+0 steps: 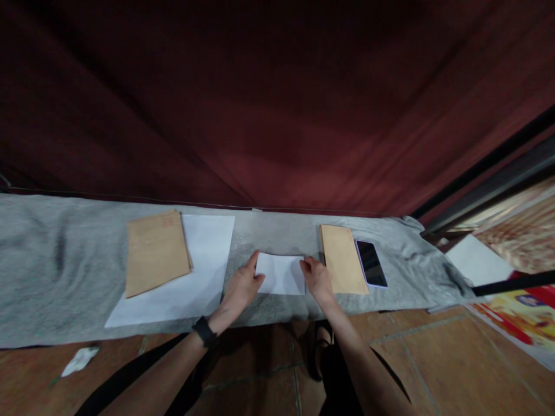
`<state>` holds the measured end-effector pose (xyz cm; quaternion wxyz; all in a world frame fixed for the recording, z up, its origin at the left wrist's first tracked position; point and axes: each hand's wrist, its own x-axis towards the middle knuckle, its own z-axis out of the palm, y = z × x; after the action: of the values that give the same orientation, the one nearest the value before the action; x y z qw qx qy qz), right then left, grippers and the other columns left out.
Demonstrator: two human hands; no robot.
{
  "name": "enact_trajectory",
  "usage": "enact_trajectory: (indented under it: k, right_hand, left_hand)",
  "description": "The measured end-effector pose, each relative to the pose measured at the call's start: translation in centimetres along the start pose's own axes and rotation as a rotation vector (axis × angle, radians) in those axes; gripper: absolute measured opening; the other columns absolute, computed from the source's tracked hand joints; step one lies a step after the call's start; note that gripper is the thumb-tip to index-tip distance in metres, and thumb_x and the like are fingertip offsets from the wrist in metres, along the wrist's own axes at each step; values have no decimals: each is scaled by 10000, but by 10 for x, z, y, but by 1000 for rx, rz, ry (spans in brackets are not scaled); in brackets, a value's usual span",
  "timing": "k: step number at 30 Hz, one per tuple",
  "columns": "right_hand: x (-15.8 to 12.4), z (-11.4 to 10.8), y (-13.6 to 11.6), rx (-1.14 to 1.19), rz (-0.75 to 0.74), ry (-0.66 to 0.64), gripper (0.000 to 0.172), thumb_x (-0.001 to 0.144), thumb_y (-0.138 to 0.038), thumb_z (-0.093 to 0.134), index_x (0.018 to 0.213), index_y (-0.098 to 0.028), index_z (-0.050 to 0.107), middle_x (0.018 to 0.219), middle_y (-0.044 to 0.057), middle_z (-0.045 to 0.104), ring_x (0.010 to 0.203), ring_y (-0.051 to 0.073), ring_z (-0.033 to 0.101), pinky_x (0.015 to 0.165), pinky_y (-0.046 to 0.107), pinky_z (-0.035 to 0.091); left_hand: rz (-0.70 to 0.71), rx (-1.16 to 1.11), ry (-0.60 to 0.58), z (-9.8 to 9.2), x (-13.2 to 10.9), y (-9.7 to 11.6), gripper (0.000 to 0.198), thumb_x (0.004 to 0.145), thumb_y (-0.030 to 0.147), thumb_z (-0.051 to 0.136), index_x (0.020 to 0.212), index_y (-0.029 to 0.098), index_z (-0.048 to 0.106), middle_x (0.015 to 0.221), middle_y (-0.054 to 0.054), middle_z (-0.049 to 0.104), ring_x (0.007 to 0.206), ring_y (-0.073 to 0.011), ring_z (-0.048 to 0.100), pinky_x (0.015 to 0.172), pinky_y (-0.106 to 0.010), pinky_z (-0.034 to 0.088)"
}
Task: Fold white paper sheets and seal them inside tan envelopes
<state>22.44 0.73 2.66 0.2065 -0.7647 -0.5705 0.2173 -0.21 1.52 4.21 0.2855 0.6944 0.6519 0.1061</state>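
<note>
A small white sheet of paper (281, 274), apparently folded, lies in front of me on the grey cloth. My left hand (244, 283) pinches its left edge, thumb on top. At the opposite edge, the fingers of my right hand (316, 276) are closed on the paper's upper right corner. Just right of that hand rests a stack of brown envelopes (346, 257). More brown envelopes (156, 251) are piled at the left, partly over large white paper (208, 260).
A phone (372, 264) with a dark screen lies beside the right envelopes. Grey cloth (56, 260) covers the long narrow surface. Behind it hangs a dark red curtain (277, 144). A crumpled white scrap (80, 360) is on the tiled floor (429, 352); a printed box (520, 318) stands right.
</note>
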Motion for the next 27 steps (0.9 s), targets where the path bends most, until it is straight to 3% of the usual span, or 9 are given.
enact_trajectory:
  k: [3,6,9,13,18,23,27]
  right_hand:
    - [0,-1,-7,-221,-11,7,238,998,-336,494,1015,-249,714,943,52,768,870,202,724,682,253,449]
    - [-2,0,-9,-268,-38,7,240,1008,-319,485,1051,-232,704,986,63,764,900,208,727,726,264,484]
    - [-5,2,-6,-276,-98,104,222,982,-270,519,1112,-188,678,1027,93,741,962,230,708,816,301,516]
    - [-17,10,-6,-222,-320,242,388,998,-275,471,1342,-122,560,1244,170,656,1146,266,632,974,390,509]
    - [-41,34,-12,-183,-599,107,491,1049,-338,367,1477,-111,448,1523,157,475,1414,248,432,1147,416,400]
    - [-52,55,-4,-308,-536,150,575,1047,-384,386,1520,-58,378,1582,208,374,1482,309,326,1184,506,318]
    - [-51,55,5,-363,-507,192,612,1049,-414,372,1536,-45,349,1584,217,358,1485,318,320,1186,521,300]
  left_hand:
    - [-4,34,-15,-3,-1,5,699,911,251,537,1561,177,294,876,-52,715,842,-230,694,708,-296,456]
    - [-16,49,-30,-5,0,9,699,913,257,543,1561,182,292,904,-59,725,867,-235,699,718,-298,464]
    - [-33,76,-43,-7,0,10,675,917,261,545,1550,193,320,925,-63,732,893,-243,702,746,-305,469]
    - [-32,105,-51,-8,-1,11,656,930,268,533,1548,200,324,942,-61,734,900,-239,703,769,-309,473]
    - [-5,117,-28,-6,-2,11,640,918,255,533,1531,195,358,984,-73,737,932,-241,702,786,-311,479]
    - [-8,124,-22,-6,-2,11,629,913,246,525,1524,220,379,965,-70,744,928,-253,710,769,-317,489]
    - [11,106,-7,-5,-1,10,608,908,226,518,1506,211,411,948,-77,753,922,-266,715,772,-332,501]
